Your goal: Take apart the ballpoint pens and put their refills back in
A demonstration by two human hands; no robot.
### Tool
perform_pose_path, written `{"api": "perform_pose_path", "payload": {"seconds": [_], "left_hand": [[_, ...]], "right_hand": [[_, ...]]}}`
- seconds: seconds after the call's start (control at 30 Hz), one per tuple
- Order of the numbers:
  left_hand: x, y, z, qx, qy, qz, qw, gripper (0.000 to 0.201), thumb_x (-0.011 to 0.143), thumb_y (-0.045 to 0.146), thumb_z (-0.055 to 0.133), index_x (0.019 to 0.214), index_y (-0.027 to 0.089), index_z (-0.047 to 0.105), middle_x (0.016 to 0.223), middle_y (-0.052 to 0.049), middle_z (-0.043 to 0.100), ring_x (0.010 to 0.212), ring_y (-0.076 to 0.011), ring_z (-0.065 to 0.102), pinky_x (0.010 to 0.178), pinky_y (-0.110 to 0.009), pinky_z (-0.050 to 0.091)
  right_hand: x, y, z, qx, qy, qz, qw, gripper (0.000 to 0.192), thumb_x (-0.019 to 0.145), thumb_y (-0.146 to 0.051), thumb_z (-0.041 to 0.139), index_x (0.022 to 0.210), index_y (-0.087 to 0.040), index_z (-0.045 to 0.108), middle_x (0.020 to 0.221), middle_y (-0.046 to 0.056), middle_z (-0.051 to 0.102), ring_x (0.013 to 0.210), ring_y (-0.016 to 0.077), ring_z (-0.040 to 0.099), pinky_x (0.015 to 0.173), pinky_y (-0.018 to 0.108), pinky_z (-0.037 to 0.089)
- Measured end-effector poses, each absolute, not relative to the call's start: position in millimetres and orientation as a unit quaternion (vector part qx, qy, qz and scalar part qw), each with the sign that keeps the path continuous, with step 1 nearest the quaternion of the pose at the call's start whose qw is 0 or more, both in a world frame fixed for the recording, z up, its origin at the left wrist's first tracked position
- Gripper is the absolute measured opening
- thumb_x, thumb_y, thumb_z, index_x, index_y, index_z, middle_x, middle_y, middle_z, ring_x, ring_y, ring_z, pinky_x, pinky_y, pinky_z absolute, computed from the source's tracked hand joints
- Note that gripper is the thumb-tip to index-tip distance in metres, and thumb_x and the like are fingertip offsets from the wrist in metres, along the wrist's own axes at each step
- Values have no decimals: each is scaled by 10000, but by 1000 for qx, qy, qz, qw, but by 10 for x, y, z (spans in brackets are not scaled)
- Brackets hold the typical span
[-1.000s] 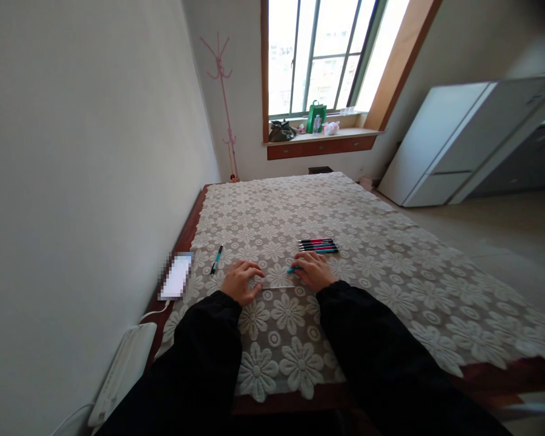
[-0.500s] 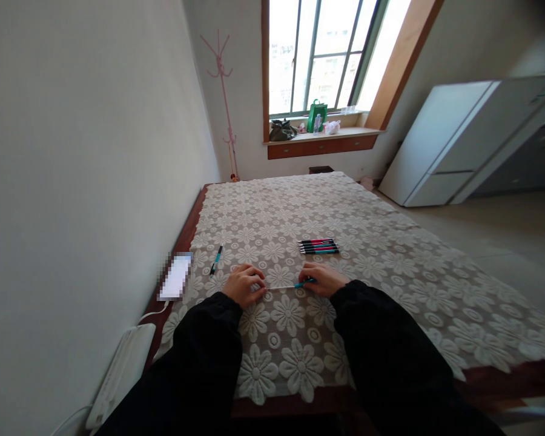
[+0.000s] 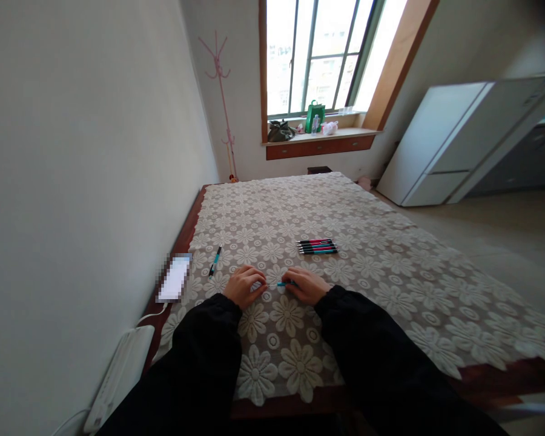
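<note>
Both hands rest on a table under a white lace cloth [image 3: 390,284] with a flower pattern. My left hand [image 3: 243,286] pinches one end of a thin pale refill [image 3: 272,284]. My right hand [image 3: 306,284] grips a teal pen barrel [image 3: 284,283] at the refill's other end, close to the left hand. A row of several black pens with pink and teal bands [image 3: 318,246] lies just beyond my right hand. A single teal and black pen [image 3: 215,260] lies to the left of my left hand.
A phone [image 3: 174,278] with a white cable lies at the table's left edge by the wall. A white device [image 3: 118,378] sits lower left. Far off are a pink coat stand [image 3: 222,91], a window sill with bags [image 3: 315,118] and a white cabinet [image 3: 449,139].
My right hand has slid left with the teal barrel toward my left hand, so less of the refill shows between them. My left hand has barely moved.
</note>
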State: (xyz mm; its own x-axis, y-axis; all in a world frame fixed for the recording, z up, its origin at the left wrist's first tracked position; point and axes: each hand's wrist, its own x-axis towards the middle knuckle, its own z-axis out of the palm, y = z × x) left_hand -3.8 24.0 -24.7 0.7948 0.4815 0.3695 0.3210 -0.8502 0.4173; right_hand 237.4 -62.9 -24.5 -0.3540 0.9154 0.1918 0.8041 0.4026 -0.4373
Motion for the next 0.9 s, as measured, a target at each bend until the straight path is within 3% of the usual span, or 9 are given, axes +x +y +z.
{"api": "perform_pose_path", "payload": {"seconds": [0.27, 0.43, 0.9], "left_hand": [[-37, 187, -243, 915, 283, 223, 180, 133, 900, 308, 594, 907, 216, 691, 917, -49, 682, 918, -201, 632, 903, -347, 473], [-39, 193, -263, 917, 275, 220, 189, 189, 897, 298, 603, 1038, 257, 723, 900, -39, 688, 916, -189, 638, 883, -324, 478], [-45, 188, -248, 915, 275, 256, 147, 139, 862, 291, 659, 951, 294, 766, 860, -39, 683, 896, -192, 620, 927, -373, 436]], "right_hand": [[2324, -633, -274, -553, -808, 96, 179, 168, 890, -163, 487, 1039, -198, 557, 959, 68, 676, 868, 203, 622, 764, 289, 434], [2317, -631, -304, -554, -806, 97, 182, 183, 898, -180, 488, 1067, -203, 552, 983, 67, 687, 876, 202, 636, 749, 279, 437], [2341, -614, -360, -553, -799, 104, 214, 178, 916, -216, 500, 1074, -217, 580, 1009, 59, 702, 896, 195, 654, 768, 273, 466]]}}
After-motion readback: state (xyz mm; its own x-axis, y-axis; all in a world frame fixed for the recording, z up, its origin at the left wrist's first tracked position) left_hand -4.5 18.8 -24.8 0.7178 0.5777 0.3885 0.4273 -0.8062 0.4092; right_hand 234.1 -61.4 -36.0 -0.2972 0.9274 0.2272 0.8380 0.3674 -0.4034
